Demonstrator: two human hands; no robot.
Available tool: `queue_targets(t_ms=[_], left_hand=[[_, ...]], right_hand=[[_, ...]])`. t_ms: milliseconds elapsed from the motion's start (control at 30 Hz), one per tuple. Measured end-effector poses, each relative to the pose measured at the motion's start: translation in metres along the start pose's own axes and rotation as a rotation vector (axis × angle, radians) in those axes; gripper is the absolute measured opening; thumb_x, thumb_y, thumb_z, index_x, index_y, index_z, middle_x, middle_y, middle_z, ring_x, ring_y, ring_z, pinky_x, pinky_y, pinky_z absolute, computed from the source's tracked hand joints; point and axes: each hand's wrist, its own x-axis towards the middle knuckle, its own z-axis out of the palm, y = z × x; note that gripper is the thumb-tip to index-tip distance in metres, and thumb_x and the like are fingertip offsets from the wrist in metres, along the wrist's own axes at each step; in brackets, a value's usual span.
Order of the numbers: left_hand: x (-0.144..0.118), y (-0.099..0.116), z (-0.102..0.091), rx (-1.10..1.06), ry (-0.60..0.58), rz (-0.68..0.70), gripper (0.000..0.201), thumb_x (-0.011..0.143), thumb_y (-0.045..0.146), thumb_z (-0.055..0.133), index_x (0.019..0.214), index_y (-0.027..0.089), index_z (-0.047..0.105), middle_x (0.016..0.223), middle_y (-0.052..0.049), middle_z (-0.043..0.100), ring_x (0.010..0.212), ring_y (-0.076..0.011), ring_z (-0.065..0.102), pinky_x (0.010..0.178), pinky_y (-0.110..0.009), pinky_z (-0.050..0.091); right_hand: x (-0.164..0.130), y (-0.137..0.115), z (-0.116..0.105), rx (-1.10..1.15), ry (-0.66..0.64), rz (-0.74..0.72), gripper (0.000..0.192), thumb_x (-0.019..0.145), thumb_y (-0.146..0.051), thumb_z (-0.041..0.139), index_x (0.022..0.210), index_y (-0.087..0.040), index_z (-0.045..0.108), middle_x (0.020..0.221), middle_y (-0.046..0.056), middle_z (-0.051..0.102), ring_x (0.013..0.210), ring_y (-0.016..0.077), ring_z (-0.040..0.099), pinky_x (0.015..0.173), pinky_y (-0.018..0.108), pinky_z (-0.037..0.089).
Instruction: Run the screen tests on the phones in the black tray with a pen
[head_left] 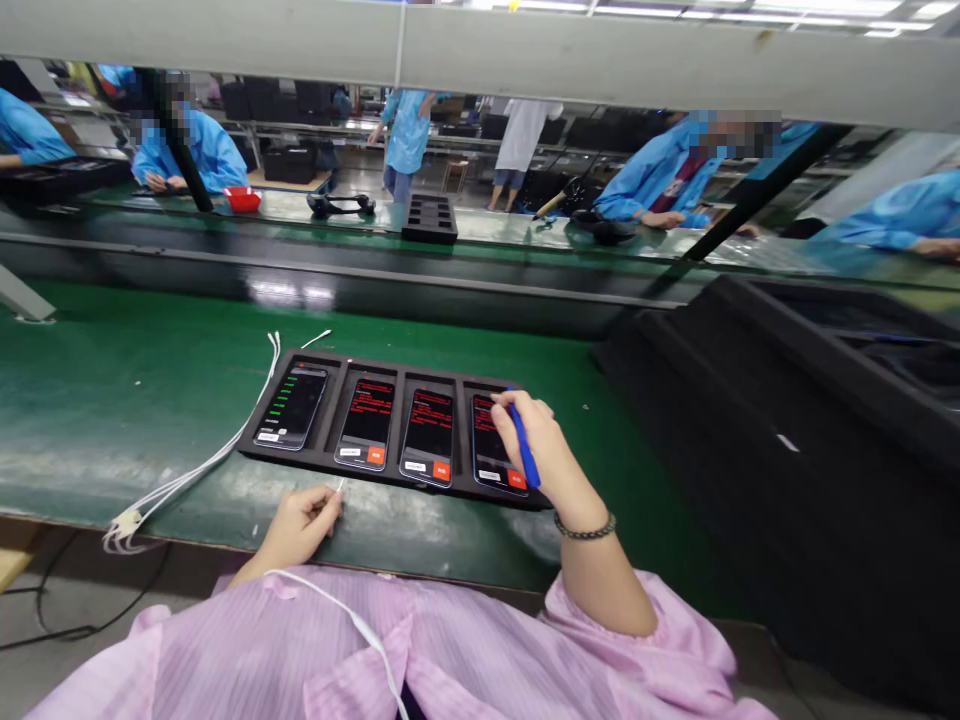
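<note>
A black foam tray lies on the green bench, with several smartphones in its slots. Green text shows on the leftmost phone; red text and an orange button light up the second phone, the third phone and the rightmost phone. My right hand is closed around a blue pen-like stick over the rightmost phone, fingertips at its screen; contact is unclear. In front of the tray, my left hand pinches a thin white cable end.
White cables, bundled at the bench edge, run up beside the tray's left end. A large black case stands at right. Behind a low ledge are an empty black tray, a red container and several people in blue coats.
</note>
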Motion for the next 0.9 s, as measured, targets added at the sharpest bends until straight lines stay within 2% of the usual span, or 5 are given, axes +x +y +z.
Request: queue_targets(t_ms=[133, 267, 367, 600, 900], left_hand=[[0.013, 0.003, 0.005, 0.019, 0.006, -0.019, 0.051, 0.083, 0.064, 0.054, 0.063, 0.017, 0.057, 0.047, 0.002, 0.054, 0.046, -0.0094, 0.045, 0.047, -0.021, 0.033], [0.018, 0.003, 0.01, 0.046, 0.027, -0.025, 0.047, 0.081, 0.06, 0.055, 0.059, 0.019, 0.05, 0.046, 0.003, 0.051, 0.047, -0.0083, 0.043, 0.047, -0.02, 0.031], [0.02, 0.003, 0.012, 0.068, 0.042, -0.039, 0.04, 0.081, 0.053, 0.054, 0.059, 0.019, 0.048, 0.046, 0.004, 0.049, 0.047, -0.0077, 0.041, 0.049, -0.019, 0.031], [0.019, 0.004, 0.01, 0.03, 0.051, -0.044, 0.04, 0.084, 0.047, 0.056, 0.058, 0.019, 0.043, 0.046, 0.006, 0.045, 0.047, -0.0068, 0.038, 0.05, -0.019, 0.03], [0.021, -0.002, 0.01, -0.061, 0.058, -0.066, 0.041, 0.089, 0.046, 0.052, 0.058, 0.019, 0.044, 0.047, 0.005, 0.045, 0.047, -0.0073, 0.039, 0.05, -0.02, 0.03]], right_hand=[[0.028, -0.033, 0.01, 0.052, -0.254, -0.285, 0.041, 0.102, -0.059, 0.031, 0.097, -0.025, 0.053, 0.097, 0.009, 0.068, 0.091, 0.0246, 0.063, 0.095, 0.043, 0.047], [0.062, -0.046, 0.031, 0.043, -0.481, -0.381, 0.038, 0.102, -0.056, 0.033, 0.097, -0.024, 0.052, 0.087, 0.008, 0.067, 0.08, 0.0231, 0.061, 0.086, 0.04, 0.048], [0.084, -0.048, 0.058, -0.006, -0.599, -0.436, 0.035, 0.102, -0.054, 0.036, 0.098, -0.023, 0.053, 0.082, 0.006, 0.065, 0.079, 0.0236, 0.061, 0.089, 0.042, 0.047], [0.1, -0.058, 0.107, -0.046, -0.654, -0.487, 0.031, 0.102, -0.05, 0.037, 0.098, -0.022, 0.051, 0.08, 0.004, 0.064, 0.085, 0.0236, 0.063, 0.111, 0.06, 0.034], [0.098, -0.06, 0.119, -0.008, -0.675, -0.45, 0.029, 0.099, -0.051, 0.037, 0.092, -0.024, 0.046, 0.075, 0.002, 0.065, 0.071, 0.0205, 0.063, 0.114, 0.061, 0.033]])
